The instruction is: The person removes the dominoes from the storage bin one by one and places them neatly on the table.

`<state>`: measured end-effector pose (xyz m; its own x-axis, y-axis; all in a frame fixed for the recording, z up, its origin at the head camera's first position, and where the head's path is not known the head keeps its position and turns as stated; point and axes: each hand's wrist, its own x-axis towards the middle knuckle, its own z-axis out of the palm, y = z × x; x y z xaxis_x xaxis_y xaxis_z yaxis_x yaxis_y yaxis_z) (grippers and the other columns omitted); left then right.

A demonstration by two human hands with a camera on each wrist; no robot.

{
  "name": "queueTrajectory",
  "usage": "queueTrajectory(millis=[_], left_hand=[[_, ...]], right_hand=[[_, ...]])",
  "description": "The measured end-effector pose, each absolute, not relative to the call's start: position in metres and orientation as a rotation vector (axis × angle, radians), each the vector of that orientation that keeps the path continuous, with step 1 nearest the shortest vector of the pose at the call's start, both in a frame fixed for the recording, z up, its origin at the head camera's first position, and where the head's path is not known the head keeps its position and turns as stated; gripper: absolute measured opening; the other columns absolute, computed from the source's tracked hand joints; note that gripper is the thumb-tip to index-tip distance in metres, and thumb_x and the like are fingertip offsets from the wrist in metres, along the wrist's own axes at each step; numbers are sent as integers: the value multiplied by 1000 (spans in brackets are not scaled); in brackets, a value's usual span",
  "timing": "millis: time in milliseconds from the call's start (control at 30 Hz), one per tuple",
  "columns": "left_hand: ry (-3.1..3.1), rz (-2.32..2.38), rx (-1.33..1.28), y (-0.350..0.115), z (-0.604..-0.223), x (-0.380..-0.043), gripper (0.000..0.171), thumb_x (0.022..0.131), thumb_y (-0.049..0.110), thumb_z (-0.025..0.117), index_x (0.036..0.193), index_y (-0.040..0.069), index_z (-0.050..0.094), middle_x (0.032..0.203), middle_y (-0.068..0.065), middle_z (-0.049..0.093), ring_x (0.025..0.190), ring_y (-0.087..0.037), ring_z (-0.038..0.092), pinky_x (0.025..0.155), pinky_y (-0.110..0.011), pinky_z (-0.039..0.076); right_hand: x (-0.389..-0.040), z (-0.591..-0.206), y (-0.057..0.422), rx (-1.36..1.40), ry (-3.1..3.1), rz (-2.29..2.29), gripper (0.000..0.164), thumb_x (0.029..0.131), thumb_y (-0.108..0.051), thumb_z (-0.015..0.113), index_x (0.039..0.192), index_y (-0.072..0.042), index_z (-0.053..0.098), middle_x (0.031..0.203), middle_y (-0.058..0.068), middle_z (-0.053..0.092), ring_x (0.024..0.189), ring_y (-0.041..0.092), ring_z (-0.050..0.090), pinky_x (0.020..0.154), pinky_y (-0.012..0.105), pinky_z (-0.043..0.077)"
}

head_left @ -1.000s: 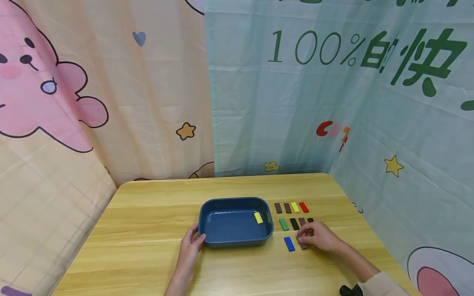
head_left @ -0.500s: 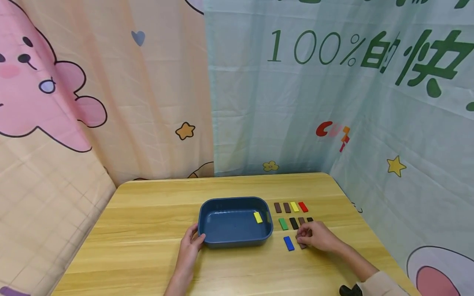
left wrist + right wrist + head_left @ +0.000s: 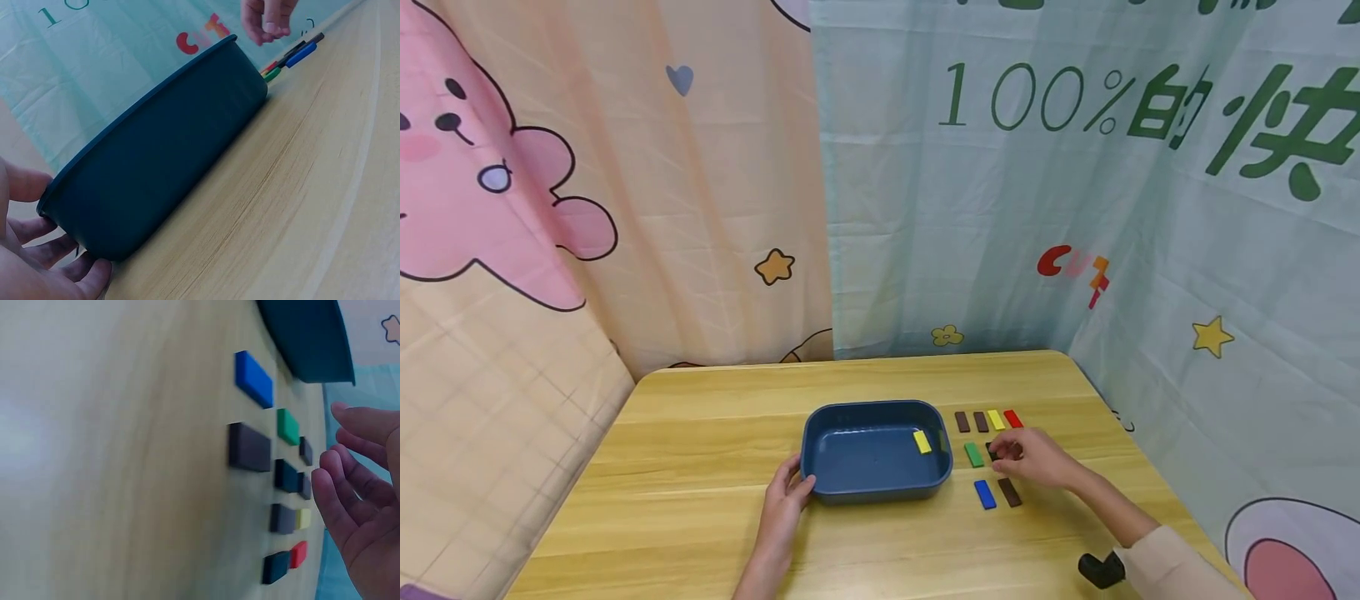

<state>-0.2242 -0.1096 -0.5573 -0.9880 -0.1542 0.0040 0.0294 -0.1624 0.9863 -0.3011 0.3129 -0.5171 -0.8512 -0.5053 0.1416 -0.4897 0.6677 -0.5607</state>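
Note:
My left hand [image 3: 786, 500] grips the left end of a dark blue plastic basin [image 3: 880, 497], its thumb at the rim and its fingers along the outer wall. Inside the basin lies one yellow block [image 3: 922, 442]. My right hand [image 3: 1037, 457] hovers over the middle row of small flat blocks, fingers apart and holding nothing in the right wrist view. Under its fingertips a black block [image 3: 286, 475] is partly hidden in the head view. Nearer me lie a blue block [image 3: 985, 494] and a dark brown block [image 3: 1010, 492]; a green block [image 3: 973, 454] is beside the black one.
The far row has two brown blocks, a yellow block [image 3: 996, 419] and a red block [image 3: 1012, 418]. Another brown block [image 3: 282, 519] and black block [image 3: 276, 567] are hidden by my hand in the head view. Printed curtains [image 3: 887, 208] hang behind the wooden table [image 3: 715, 433].
My right hand has left the dark brown block in the near row and moved away from me, over the middle row. My left hand and the basin have stayed in place.

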Motion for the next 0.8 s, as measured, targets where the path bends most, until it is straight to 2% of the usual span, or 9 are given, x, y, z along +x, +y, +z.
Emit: queueTrajectory(millis=[233, 400, 633, 800], left_hand=[[-1960, -2301, 144, -110, -558, -222, 48, 106, 1, 50, 150, -13, 36, 155, -34, 35, 139, -45, 42, 94, -23, 49], [-1966, -2297, 152, -110, -556, -222, 48, 107, 3, 50, 150, -12, 36, 155, -33, 35, 139, -45, 42, 95, -25, 49], [-1955, -2298, 132, -109, -557, -222, 47, 106, 1, 50, 149, -13, 37, 155, -34, 36, 139, -46, 43, 93, -22, 49], [-1951, -2300, 142, -109, -557, -222, 47, 106, 1, 50, 149, -13, 38, 154, -33, 36, 139, -45, 43, 92, -21, 50]], right_hand=[[-315, -500, 296, -1005, 2806, -936, 18, 93, -9, 77, 107, 1, 73, 88, -6, 66, 77, 10, 64, 68, 28, 57], [-325, -490, 284, -1064, 2777, -935, 17, 95, -8, 75, 109, 1, 73, 93, -2, 70, 81, 10, 65, 72, 28, 58], [-338, -476, 259, -1129, 2726, -943, 14, 96, -6, 73, 110, -3, 74, 92, -6, 69, 81, 9, 66, 75, 30, 59], [-348, -469, 237, -1182, 2665, -905, 16, 97, -2, 71, 113, 1, 73, 98, 3, 72, 86, 11, 67, 79, 31, 59]])
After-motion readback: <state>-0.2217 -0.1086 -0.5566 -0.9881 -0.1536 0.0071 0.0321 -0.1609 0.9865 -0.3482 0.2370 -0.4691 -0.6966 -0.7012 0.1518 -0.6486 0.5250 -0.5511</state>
